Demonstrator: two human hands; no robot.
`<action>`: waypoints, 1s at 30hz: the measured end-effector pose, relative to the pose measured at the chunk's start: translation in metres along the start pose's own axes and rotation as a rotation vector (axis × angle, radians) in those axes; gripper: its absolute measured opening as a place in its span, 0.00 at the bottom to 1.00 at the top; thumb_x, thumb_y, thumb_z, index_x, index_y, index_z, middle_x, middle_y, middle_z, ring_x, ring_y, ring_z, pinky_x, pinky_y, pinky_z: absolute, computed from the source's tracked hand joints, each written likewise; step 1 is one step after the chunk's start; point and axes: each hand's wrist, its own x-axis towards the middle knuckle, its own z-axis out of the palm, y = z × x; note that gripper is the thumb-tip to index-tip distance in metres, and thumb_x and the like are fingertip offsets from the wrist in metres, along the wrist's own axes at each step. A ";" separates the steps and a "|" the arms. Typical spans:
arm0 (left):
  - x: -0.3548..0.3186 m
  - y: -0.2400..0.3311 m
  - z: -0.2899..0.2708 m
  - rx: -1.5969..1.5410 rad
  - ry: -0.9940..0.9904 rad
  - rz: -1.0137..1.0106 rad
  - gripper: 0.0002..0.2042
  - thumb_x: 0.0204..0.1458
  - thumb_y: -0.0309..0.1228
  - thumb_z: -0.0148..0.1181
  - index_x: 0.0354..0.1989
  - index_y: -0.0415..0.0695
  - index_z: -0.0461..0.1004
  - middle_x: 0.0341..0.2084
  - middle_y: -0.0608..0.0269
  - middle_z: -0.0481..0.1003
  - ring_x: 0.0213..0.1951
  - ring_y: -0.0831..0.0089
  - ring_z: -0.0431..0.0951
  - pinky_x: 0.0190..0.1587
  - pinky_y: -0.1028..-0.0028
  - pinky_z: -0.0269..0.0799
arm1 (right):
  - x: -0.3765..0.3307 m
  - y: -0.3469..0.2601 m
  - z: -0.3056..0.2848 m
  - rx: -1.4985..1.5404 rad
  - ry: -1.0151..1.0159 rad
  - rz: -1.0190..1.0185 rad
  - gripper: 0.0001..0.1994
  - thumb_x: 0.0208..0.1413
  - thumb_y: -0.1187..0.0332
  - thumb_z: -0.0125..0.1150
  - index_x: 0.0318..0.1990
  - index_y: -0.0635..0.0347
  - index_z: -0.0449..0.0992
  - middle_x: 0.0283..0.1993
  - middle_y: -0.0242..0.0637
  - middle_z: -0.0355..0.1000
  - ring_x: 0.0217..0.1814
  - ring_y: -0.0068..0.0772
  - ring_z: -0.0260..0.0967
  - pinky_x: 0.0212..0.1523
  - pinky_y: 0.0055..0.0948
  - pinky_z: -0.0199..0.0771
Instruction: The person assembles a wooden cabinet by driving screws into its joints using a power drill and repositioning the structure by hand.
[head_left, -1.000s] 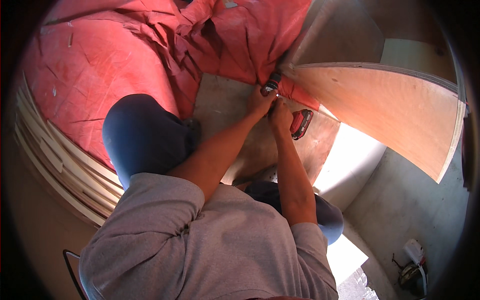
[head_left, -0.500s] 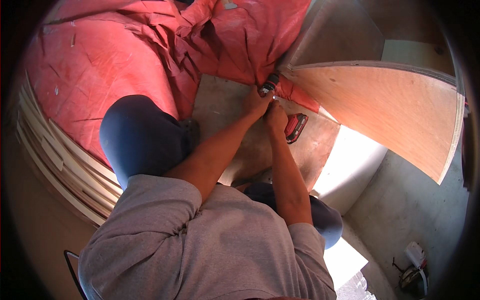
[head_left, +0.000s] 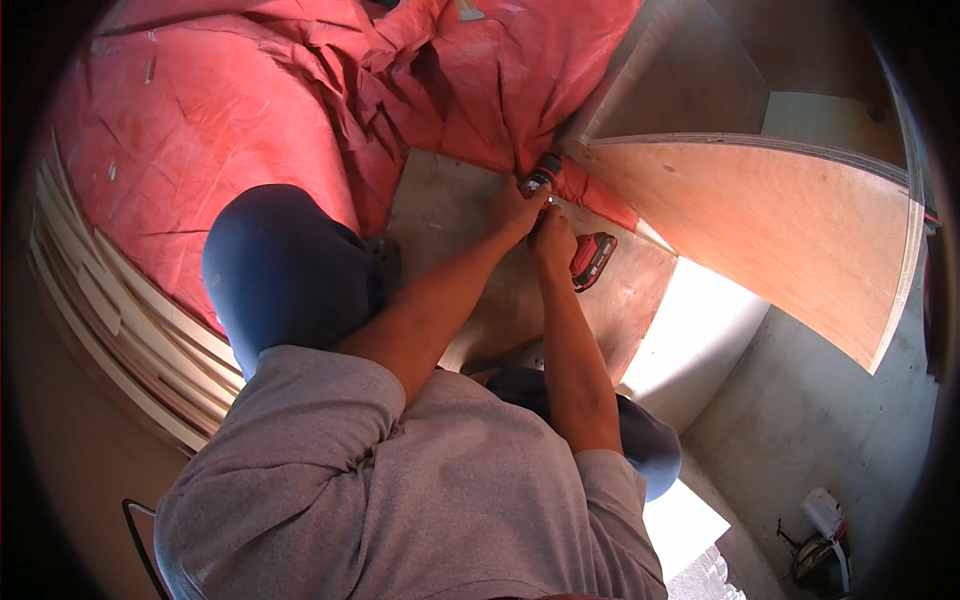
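Observation:
A red and black cordless drill is held in both hands, low in front of me. My right hand is wrapped round its handle, and the battery base sticks out to the right of it. Around the forward part of the drill my left hand is closed, just left of the other hand. The dark chuck end points away from me, toward the near corner of a plywood cabinet and the red sheet. Whether a bit or screw touches anything there cannot be made out.
Long thin wood strips lie in a stack at the left. A plywood board lies under my hands. To the right, a white panel stands below the cabinet. A white tool with a cord rests on the concrete floor at lower right.
The view has shifted slightly, moving the cabinet a little lower in it. Both hands keep their hold on the drill, almost in the same place.

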 end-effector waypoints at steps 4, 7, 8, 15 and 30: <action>0.000 -0.003 -0.001 0.009 0.017 -0.019 0.33 0.50 0.56 0.64 0.51 0.37 0.69 0.35 0.44 0.80 0.42 0.45 0.82 0.43 0.54 0.75 | -0.002 -0.003 -0.002 -0.004 -0.010 -0.024 0.14 0.60 0.61 0.55 0.46 0.63 0.70 0.41 0.56 0.77 0.43 0.60 0.78 0.41 0.53 0.78; -0.003 -0.003 0.001 0.011 0.010 -0.021 0.33 0.50 0.56 0.63 0.51 0.37 0.69 0.35 0.45 0.80 0.41 0.45 0.82 0.43 0.54 0.75 | -0.004 0.000 0.000 0.003 -0.007 -0.015 0.14 0.60 0.61 0.55 0.46 0.62 0.70 0.42 0.56 0.77 0.43 0.60 0.78 0.42 0.53 0.78; -0.003 -0.003 0.001 -0.002 0.000 -0.017 0.33 0.51 0.56 0.63 0.51 0.37 0.68 0.35 0.45 0.80 0.41 0.45 0.81 0.43 0.54 0.75 | -0.003 0.000 0.000 0.002 -0.006 -0.016 0.14 0.60 0.61 0.55 0.46 0.62 0.70 0.42 0.56 0.77 0.43 0.60 0.78 0.42 0.53 0.78; -0.005 -0.003 0.002 0.007 0.027 -0.002 0.32 0.51 0.56 0.63 0.50 0.37 0.68 0.35 0.44 0.80 0.40 0.44 0.81 0.43 0.53 0.75 | -0.004 -0.001 -0.002 0.015 -0.007 -0.004 0.15 0.59 0.61 0.55 0.46 0.63 0.70 0.42 0.56 0.77 0.43 0.60 0.78 0.42 0.53 0.78; -0.008 -0.016 0.010 -0.025 0.090 -0.019 0.30 0.50 0.56 0.66 0.41 0.37 0.68 0.31 0.50 0.79 0.35 0.50 0.82 0.39 0.55 0.74 | -0.009 0.002 0.000 -0.052 0.027 -0.047 0.11 0.60 0.63 0.53 0.44 0.61 0.70 0.41 0.55 0.77 0.41 0.59 0.79 0.40 0.53 0.78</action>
